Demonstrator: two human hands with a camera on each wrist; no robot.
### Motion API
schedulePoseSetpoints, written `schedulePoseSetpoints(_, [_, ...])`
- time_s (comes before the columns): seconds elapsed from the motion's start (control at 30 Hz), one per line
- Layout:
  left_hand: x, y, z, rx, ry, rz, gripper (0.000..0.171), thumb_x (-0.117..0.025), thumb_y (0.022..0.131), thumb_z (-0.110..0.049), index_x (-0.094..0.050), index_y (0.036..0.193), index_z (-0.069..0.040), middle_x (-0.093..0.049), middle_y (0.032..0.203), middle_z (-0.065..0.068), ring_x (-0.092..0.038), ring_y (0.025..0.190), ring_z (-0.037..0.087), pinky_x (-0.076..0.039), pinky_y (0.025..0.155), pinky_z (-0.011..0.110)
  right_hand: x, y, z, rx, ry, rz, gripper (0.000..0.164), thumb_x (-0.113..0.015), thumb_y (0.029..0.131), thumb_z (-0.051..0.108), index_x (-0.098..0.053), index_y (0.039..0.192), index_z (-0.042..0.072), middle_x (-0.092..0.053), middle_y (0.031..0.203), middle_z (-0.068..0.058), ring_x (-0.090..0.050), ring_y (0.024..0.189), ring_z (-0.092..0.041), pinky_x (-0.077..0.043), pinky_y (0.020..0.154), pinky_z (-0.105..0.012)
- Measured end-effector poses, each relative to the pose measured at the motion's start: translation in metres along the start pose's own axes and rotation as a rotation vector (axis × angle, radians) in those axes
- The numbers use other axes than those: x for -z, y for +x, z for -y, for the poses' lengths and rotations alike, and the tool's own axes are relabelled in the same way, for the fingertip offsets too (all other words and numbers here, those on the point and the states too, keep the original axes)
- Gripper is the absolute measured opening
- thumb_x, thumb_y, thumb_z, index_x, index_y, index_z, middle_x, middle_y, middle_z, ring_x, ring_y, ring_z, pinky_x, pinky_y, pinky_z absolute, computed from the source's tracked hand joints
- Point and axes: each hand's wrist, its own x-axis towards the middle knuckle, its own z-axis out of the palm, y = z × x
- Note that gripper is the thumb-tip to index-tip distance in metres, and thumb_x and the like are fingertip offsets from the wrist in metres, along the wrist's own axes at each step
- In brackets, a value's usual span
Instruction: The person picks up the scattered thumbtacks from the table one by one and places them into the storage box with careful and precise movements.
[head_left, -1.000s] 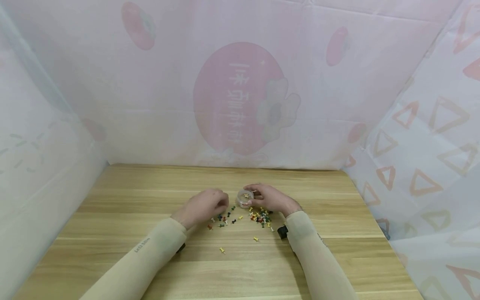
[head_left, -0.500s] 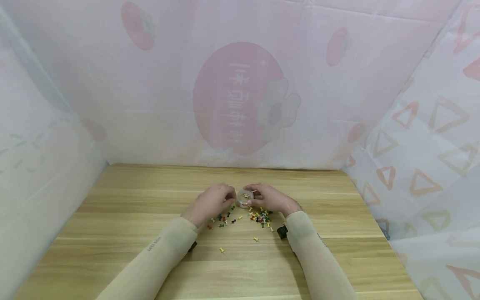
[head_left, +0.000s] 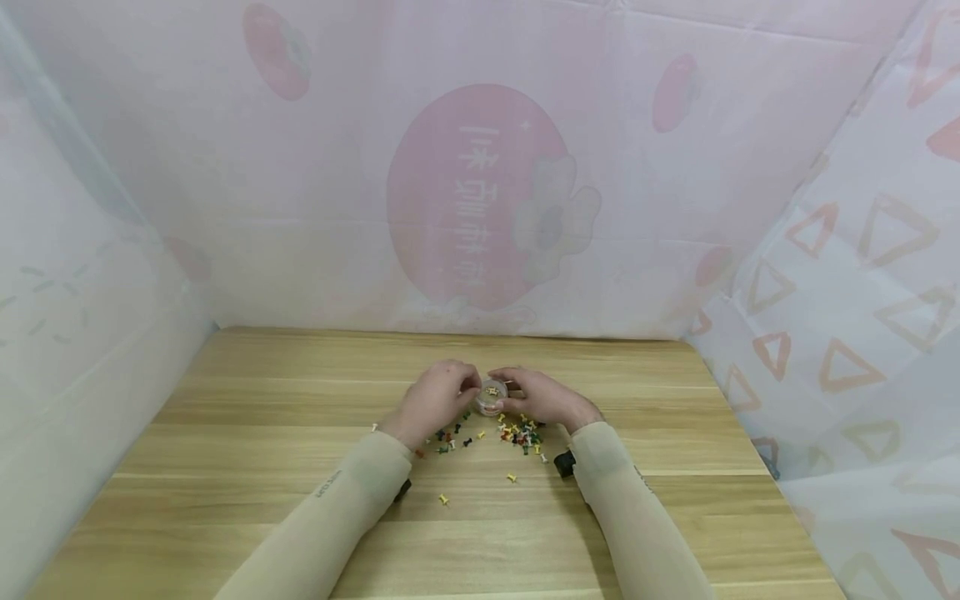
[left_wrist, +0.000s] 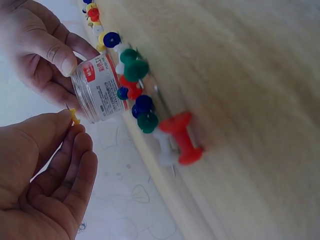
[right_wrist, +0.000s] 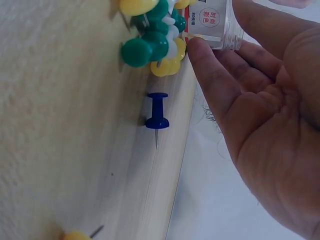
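The person's left hand [left_wrist: 55,180] is pinching one yellow push pin [left_wrist: 75,118] between thumb and index finger, and the other fingers are curving loosely beneath. That pin is sitting just beside the threaded mouth of a small clear jar [left_wrist: 102,87], near the middle of the tabletop. The right hand [head_left: 546,398] is gripping the jar from the other side, thumb and fingers spreading around its wall, while the jar is standing upright with its open mouth facing up. A few yellow pins [head_left: 492,391] are showing inside it in the head view, and a label with red print is wrapping its side. Close by the jar, a dense cluster of mixed pins [head_left: 517,435] is lying in front of the right hand, and a looser scatter [head_left: 447,437] is spreading beside the left wrist. Two yellow strays, one nearer [head_left: 443,499] and one farther [head_left: 512,478], are resting toward the person, and a white pin [head_left: 375,427] is lying outside the left forearm. Pale sleeves [head_left: 307,517] are covering both arms. The wood-grain table [head_left: 600,550] is running back to a pink printed backdrop [head_left: 337,208].
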Motion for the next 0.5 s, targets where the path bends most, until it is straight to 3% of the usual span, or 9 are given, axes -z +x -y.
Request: schedulePoseSetpoints(0.5, [-0.0067, 0.0003, 0.0022, 0.009, 0.005, -0.027, 0.004, -0.074, 0.096, -0.017, -0.074, 0.099, -0.015, -0.067, 0.094, -0.006, -0.06, 0.084, 0.008, -0.054, 0.077, 0.027, -0.0001, -0.0008, 0.0026, 0.036, -0.003, 0.007, 0.058, -0.064, 0.103, 0.019, -0.044, 0.155, 0.004, -0.057, 0.147, -0.015, -0.057, 0.131, -0.03, -0.049, 0.107, -0.045])
